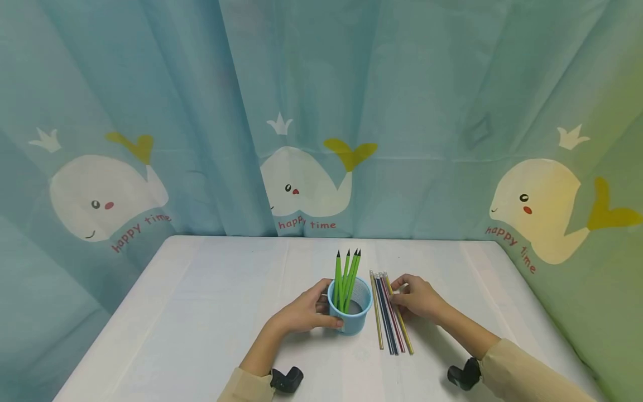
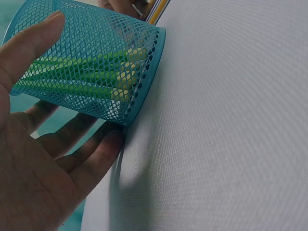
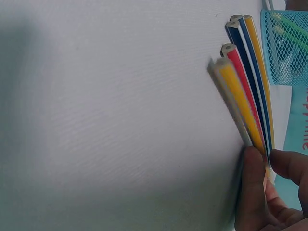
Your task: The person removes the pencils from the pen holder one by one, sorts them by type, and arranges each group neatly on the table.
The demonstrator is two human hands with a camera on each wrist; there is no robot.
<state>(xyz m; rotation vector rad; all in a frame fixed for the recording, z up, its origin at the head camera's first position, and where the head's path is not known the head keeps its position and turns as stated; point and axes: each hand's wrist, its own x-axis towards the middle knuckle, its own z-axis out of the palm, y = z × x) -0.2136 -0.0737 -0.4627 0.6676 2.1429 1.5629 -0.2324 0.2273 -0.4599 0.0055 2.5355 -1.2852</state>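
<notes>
A blue-green curtain (image 1: 412, 84) hung behind and beside the white table (image 1: 211, 312), printed with white whales (image 1: 311, 190). Two forearms in beige sleeves (image 1: 524, 371) reached in from the near edge, a black device (image 1: 464, 374) at each wrist.

The left hand (image 1: 306, 312) came up from the lower left, its palm turned toward the blue mesh cup (image 1: 351, 325). It held the cup, thumb across the near side and the other fingers bent round the outer side. The right hand (image 1: 419, 297) came in from the lower right, wrist bent slightly and fingers curved inward. Its thumb and a finger pinched the outer yellow pencil (image 1: 407, 339); whether they also touched the red pencil (image 1: 399, 336) beside it, I could not tell.

The cup stood upright, and four green pencils (image 1: 338, 273) leaned in it with their black points up. Just to its right, five striped pencils lay side by side on the table: a yellow one nearest the cup, two dark blue, then the red and the pinched yellow. Under each whale, small red lettering (image 1: 321, 225) read "happy time".
</notes>
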